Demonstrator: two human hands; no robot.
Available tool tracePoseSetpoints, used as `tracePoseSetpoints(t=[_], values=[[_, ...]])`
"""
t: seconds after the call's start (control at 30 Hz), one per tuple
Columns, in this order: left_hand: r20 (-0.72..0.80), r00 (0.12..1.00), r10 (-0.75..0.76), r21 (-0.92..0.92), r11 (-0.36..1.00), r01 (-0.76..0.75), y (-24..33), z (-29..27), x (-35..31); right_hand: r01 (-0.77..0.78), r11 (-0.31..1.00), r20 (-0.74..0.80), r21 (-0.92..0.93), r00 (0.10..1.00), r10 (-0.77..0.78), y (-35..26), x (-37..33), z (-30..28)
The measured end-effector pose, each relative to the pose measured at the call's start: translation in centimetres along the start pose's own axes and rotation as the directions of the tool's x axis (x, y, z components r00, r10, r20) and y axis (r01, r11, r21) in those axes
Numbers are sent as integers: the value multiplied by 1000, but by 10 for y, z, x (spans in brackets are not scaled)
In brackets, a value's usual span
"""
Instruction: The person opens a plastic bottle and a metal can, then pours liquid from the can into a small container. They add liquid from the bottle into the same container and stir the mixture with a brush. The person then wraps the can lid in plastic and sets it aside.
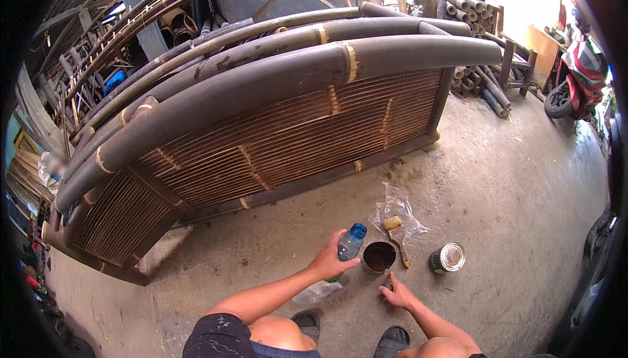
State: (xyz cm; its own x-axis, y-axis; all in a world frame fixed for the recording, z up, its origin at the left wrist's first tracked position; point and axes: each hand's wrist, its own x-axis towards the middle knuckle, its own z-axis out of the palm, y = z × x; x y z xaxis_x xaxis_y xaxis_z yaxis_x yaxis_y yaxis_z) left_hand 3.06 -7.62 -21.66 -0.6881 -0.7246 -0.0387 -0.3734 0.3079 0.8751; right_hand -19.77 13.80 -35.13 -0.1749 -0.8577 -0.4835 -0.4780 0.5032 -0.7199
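Observation:
My left hand [326,261] is wrapped round a clear plastic bottle [350,248] with a blue top, held slightly tilted just left of a dark round pot [367,267]. Brownish-black contents show inside the pot. Close to its near right edge, my right hand [398,294] has its fingers closed on a small blue thing that looks like a bottle cap, mostly hidden. A paintbrush [396,232] with pale bristles lies beyond the pot, partly on a crumpled clear plastic bag [411,211]. To the right stands a tin can [448,258] with a metal lid.
A long dark bamboo bench [281,86] with a slatted panel spans the area ahead. Another clear plastic bag [318,290] lies below my left wrist. Bamboo poles [468,8] are stacked at the back, and a red motorbike [582,73] stands far right. My sandalled feet are close by.

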Motion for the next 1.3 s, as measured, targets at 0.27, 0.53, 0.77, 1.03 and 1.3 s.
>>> tracePoseSetpoints(t=[0.27,0.53,0.77,1.03,1.3], values=[[-34,998,49,12,999,-49,0,1,9,4,1000,-38,29,999,-3,-20,-10,-16],[9,1000,-4,-8,1000,4,6,6,3,-43,999,28,-15,999,44,-26,-21,-27],[154,986,-62,208,978,29,11,1,-5,-42,999,20,-9,999,42,-33,-23,-30],[238,971,-17,307,950,-59,4,-1,-8,-45,999,14,17,999,44,-32,-22,-27],[284,959,-3,552,818,-161,-3,0,-8,-23,1000,-7,-8,1000,23,-31,-24,-27]])
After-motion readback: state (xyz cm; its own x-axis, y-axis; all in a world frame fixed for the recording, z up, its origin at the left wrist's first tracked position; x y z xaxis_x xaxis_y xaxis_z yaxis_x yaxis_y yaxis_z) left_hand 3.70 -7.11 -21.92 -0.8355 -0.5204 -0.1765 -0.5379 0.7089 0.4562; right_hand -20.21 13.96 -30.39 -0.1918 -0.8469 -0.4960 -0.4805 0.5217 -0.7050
